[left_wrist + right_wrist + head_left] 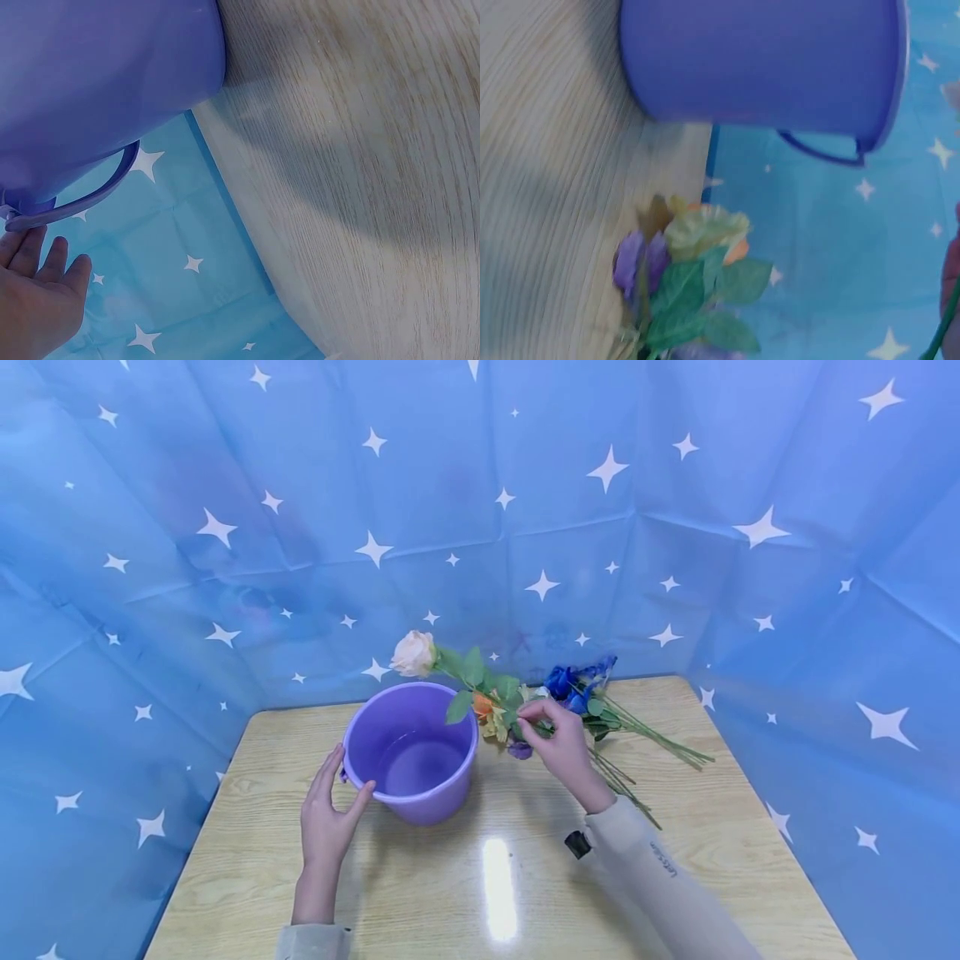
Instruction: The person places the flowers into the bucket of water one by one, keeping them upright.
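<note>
A purple bucket (pixel 423 808) stands upright on the table, and only its bare inside shows. My left hand (pixel 327 822) rests against its near-left rim, thumb spread from nearly straight fingers. In the left wrist view those fingers touch the bucket's side handle (pixel 82 206). My right hand (pixel 561 747) pinches the green stem of a white rose (pixel 413 654) between thumb and fingertips. The rose is raised and tilted left, its bloom just beyond the bucket's far rim. At the right wrist view's edge, part of that hand shows with the stem (pixel 943 322).
More artificial flowers lie right of the bucket: an orange bloom (pixel 482 703), a purple bloom (pixel 521 749) and blue flowers (pixel 576 685) with long stems (pixel 667 739). The wooden table (pixel 420 902) meets a blue star-patterned curtain (pixel 450 485) at the back and sides.
</note>
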`<state>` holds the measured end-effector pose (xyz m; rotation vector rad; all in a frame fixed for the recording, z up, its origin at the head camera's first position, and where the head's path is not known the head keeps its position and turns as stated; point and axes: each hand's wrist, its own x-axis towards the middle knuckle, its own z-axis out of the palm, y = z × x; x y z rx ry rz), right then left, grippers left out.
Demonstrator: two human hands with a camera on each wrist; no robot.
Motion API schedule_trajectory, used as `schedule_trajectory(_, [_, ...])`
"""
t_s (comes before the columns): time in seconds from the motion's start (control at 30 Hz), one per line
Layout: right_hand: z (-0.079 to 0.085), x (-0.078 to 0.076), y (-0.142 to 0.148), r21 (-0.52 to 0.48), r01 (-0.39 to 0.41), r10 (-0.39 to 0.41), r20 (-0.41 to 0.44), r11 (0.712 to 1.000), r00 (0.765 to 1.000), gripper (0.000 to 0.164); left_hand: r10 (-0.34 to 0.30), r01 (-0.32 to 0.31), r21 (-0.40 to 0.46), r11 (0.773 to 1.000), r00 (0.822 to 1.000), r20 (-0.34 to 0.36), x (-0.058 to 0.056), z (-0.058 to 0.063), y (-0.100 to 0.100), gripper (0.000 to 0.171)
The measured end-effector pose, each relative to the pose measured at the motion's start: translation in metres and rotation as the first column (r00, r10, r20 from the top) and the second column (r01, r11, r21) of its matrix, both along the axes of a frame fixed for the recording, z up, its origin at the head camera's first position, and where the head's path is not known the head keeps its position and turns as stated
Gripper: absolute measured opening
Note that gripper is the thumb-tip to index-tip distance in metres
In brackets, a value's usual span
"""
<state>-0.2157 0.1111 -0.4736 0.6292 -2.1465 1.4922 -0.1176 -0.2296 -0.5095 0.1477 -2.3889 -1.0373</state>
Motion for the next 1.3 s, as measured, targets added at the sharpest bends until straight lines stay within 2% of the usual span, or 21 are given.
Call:
schedule_trajectory(0.2, [0.009, 0.000, -0.028, -0.023, -0.056, 0.056, 0.002, 0.998, 0.998, 0.008, -0.001, 0.001, 0.000, 1.000, 1.000, -0.009, -0.001, 0.000, 0.000, 0.074])
schedule_trajectory(0.33, [0.020, -0.001, -0.047, -0.052, -0.092, 0.096, 0.067, 0.994, 0.993, 0.011, -0.004, 0.004, -0.005, 1.000, 1.000, -0.024, 0.000, 0.000, 0.000, 0.074])
schedule_trajectory(0.57, [0.048, -0.005, -0.078, -0.146, -0.166, 0.196, 0.224, 0.975, 0.955, 0.013, -0.010, 0.009, -0.009, 1.000, 1.000, -0.026, 0.001, 0.001, -0.001, 0.073])
schedule_trajectory(0.7, [0.057, -0.010, -0.096, -0.188, -0.197, 0.240, 0.244, 0.962, 0.940, 0.012, -0.010, 0.010, -0.011, 1.000, 1.000, -0.024, 0.001, 0.001, -0.001, 0.073])
schedule_trajectory(0.87, [0.060, -0.012, -0.117, -0.199, -0.211, 0.261, 0.273, 0.957, 0.926, 0.013, -0.014, 0.014, -0.015, 1.000, 0.999, -0.035, 0.000, 0.000, -0.001, 0.073])
schedule_trajectory(1.0, [0.059, -0.009, -0.133, -0.233, -0.230, 0.296, 0.311, 0.945, 0.903, 0.014, -0.014, 0.014, -0.012, 1.000, 0.999, -0.036, -0.001, 0.000, -0.001, 0.072])
schedule_trajectory(1.3, [0.044, -0.002, -0.156, -0.260, -0.251, 0.333, 0.350, 0.933, 0.876, 0.015, -0.008, 0.007, -0.020, 1.000, 0.999, -0.037, -0.001, -0.001, -0.001, 0.073])
